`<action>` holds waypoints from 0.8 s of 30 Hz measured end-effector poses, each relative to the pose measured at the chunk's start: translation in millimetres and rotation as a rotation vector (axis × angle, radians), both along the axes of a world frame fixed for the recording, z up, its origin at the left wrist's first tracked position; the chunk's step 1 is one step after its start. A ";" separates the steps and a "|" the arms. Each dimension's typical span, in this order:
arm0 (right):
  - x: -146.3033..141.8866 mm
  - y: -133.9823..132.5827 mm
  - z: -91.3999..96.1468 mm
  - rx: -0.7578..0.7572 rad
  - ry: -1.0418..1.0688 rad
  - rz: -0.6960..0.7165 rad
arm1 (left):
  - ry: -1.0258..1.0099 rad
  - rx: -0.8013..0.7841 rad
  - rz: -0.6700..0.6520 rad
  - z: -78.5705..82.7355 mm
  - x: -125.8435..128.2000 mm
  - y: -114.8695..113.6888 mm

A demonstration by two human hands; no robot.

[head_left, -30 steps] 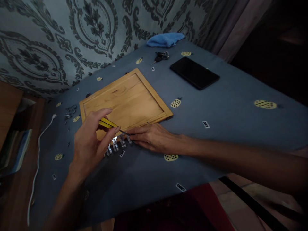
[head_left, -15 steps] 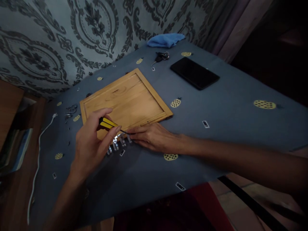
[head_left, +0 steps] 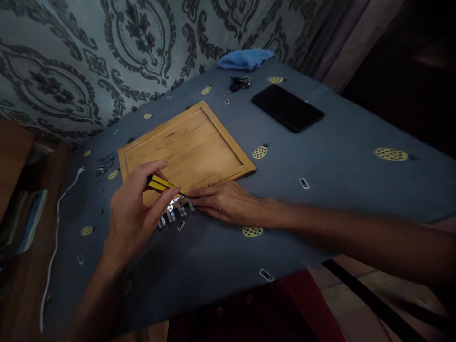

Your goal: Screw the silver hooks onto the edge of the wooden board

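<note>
Screwdriver (head_left: 160, 183) grasped in the left hand (head_left: 130, 209) reaches the right hand (head_left: 231, 205), whose hold I cannot tell, beside hooks (head_left: 171, 214) along the near edge of the board (head_left: 181, 147): apparently screwing, calling for steady alignment.

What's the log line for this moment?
left hand: holding screwdriver | right hand: at screwdriver tip, beside metal hooks | board: on table

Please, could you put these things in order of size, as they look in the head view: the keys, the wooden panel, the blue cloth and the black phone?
1. wooden panel, partly covered by the left hand
2. black phone
3. blue cloth
4. keys
The cloth lies farther away, so its real size against the phone is unsure.
</note>
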State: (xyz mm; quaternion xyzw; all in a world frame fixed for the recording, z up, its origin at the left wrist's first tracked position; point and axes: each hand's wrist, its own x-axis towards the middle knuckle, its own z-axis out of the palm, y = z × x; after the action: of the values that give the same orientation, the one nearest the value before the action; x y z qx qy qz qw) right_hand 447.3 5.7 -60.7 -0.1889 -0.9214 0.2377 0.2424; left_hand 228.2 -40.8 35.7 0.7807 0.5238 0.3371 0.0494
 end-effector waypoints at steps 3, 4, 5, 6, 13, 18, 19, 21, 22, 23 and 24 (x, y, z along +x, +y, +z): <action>-0.8 -0.4 -0.3 0.000 0.003 -0.010 | -0.074 -0.057 -0.008 0.7 0.6 -2.2; -0.9 -0.5 -0.3 0.001 0.002 -0.016 | -0.119 -0.099 -0.018 1.4 0.7 -3.0; -0.8 -0.5 -0.1 0.002 0.003 -0.019 | -0.161 -0.138 -0.028 2.3 0.9 -3.6; -0.6 -0.5 0.1 0.003 0.004 -0.020 | -0.195 -0.168 -0.033 3.1 1.0 -3.8; 0.6 -0.2 1.6 0.024 -0.009 -0.007 | -0.123 -0.100 0.002 0.9 1.5 -0.2; 0.5 -0.3 0.9 0.007 -0.014 -0.006 | -0.221 -0.105 0.005 3.4 6.0 -3.4; 0.5 -0.2 0.9 -0.002 -0.014 -0.003 | -0.266 -0.097 0.006 5.2 7.2 -4.2; 0.5 0.2 0.7 -0.009 -0.009 -0.004 | -0.339 -0.066 0.017 8.9 8.8 -5.2; 0.5 0.3 0.6 -0.009 -0.006 -0.005 | -0.358 -0.053 0.028 10.2 8.9 -5.2; 0.4 0.4 0.4 -0.005 -0.005 -0.003 | -0.362 -0.043 0.039 10.9 8.5 -4.9; 0.4 0.4 0.3 -0.001 -0.004 -0.001 | -0.354 -0.045 0.050 10.8 7.6 -4.3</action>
State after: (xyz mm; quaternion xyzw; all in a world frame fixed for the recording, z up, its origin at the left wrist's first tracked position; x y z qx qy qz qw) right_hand 447.7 6.1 -60.5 -0.1901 -0.9217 0.2376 0.2406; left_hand 235.8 -45.2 46.5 0.6947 0.5336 0.4586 0.1496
